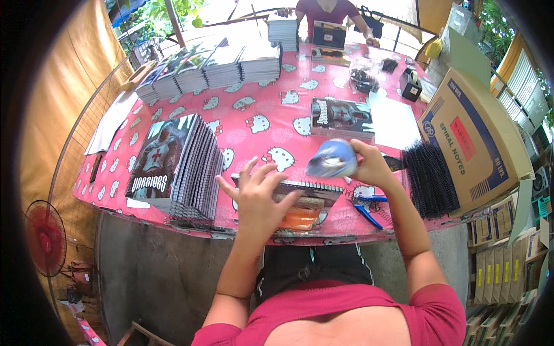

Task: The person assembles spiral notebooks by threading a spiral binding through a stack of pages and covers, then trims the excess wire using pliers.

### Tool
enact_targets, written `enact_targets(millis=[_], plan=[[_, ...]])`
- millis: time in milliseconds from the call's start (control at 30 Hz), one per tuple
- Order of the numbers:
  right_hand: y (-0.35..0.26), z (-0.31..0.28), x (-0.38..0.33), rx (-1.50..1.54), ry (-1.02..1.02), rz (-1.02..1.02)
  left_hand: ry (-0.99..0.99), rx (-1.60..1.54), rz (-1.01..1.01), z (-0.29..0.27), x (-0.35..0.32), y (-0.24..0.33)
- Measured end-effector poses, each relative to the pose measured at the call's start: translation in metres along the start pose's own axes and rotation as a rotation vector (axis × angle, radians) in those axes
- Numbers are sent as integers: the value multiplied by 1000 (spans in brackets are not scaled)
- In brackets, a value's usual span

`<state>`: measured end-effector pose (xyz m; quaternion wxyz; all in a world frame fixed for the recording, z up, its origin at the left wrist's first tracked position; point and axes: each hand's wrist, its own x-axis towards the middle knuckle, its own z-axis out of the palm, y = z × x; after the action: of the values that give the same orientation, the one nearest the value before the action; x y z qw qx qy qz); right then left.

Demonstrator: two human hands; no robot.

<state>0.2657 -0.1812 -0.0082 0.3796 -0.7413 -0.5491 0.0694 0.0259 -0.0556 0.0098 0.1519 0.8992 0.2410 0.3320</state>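
Observation:
My left hand (254, 193) spreads its fingers over a spiral-bound notebook (329, 193) near the table's front edge; whether it presses on it I cannot tell. An orange and clear plastic-looking piece (303, 218) lies by the thumb. In my right hand (371, 165) is a blue-and-white rounded object (333, 158), smeared by motion, so its kind is unclear. Blue-handled pliers (369, 215) rest below that hand. Black spiral binding coils (430, 179) are bunched to its right. Left of my left hand stands a tall stack of spiral notebooks (199, 167) with a hooded-knight cover.
More notebooks (340, 115) and a white sheet (395, 118) lie ahead on the pink patterned tablecloth (254, 138). Notebook stacks (225, 66) line the far left. An open cardboard box (473, 138) stands at right. Across the table sits another person (329, 10); a tape dispenser (411, 86) is far right.

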Motion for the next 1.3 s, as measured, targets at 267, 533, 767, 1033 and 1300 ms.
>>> enact_targets(millis=[267,533,767,1033,1300], plan=[[-23,22,19,333,-34,21,85,-221,2,-5,3,-31],[-26,42,35,311,-125,-25,164,-368,-151,-7,-2,-50],[-53,46,53,613,-266,-113,95,-691,-280,1,-9,-75],[-61,66,57,720,-280,51,215,-1195,-408,-2,-14,-72],[-62,79,70,176,-241,-28,234,-1141,-467,-6,-20,-79]])
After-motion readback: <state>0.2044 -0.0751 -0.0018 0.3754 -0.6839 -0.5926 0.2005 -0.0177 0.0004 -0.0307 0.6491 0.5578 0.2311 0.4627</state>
